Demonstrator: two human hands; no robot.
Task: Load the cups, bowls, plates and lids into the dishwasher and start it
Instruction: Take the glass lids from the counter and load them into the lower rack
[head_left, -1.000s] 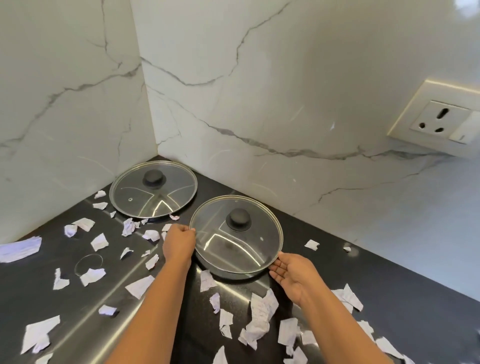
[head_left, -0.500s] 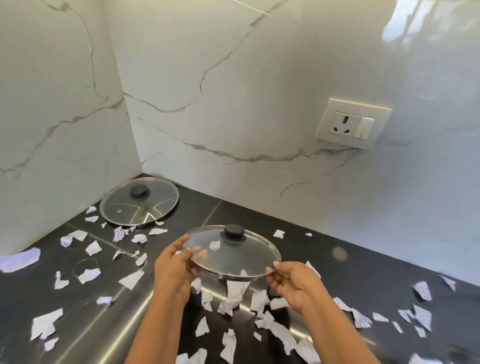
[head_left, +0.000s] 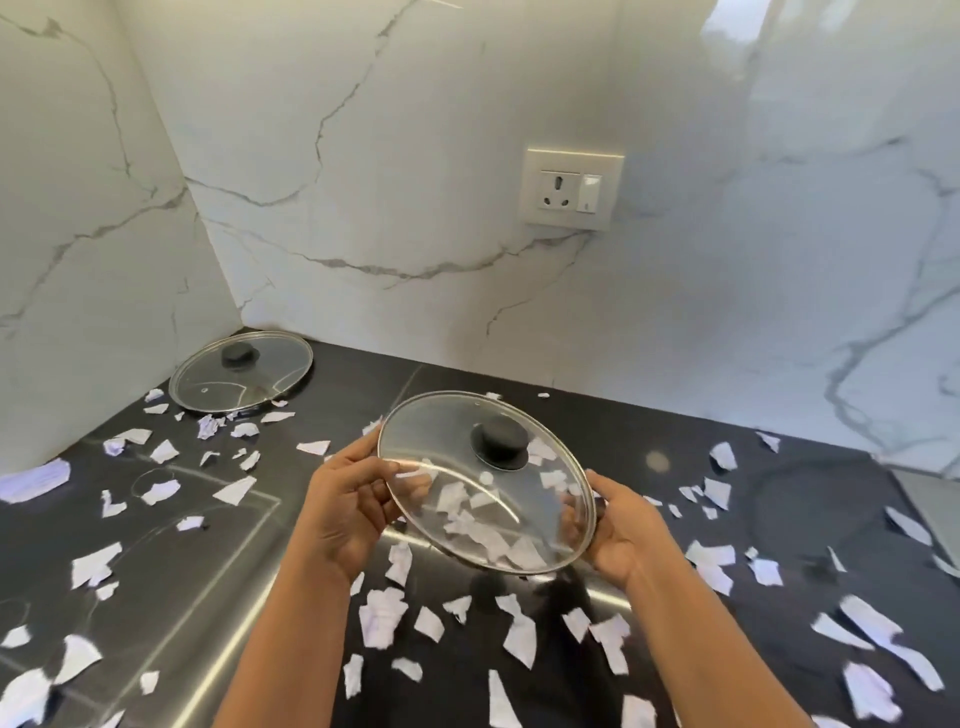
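Note:
I hold a round glass lid (head_left: 457, 467) with a steel rim and a black knob up in the air above the dark counter (head_left: 649, 436), tilted toward me. My left hand (head_left: 348, 499) grips its left rim with thumb on top. At the right rim my right hand (head_left: 618, 530) grips it, fingers curled under the glass. A second glass lid (head_left: 260, 379) with a black knob lies flat in the back left corner of the counter. No dishwasher is in view.
Several torn white paper scraps (head_left: 382, 618) litter the whole counter. Marble walls close the left and back sides. A wall socket (head_left: 571, 189) with a switch sits on the back wall. A pale edge (head_left: 930, 499) shows at the far right.
Both hands took the near lid by its rim, lifted it off the counter and carried it right and toward me. My view swung to the right.

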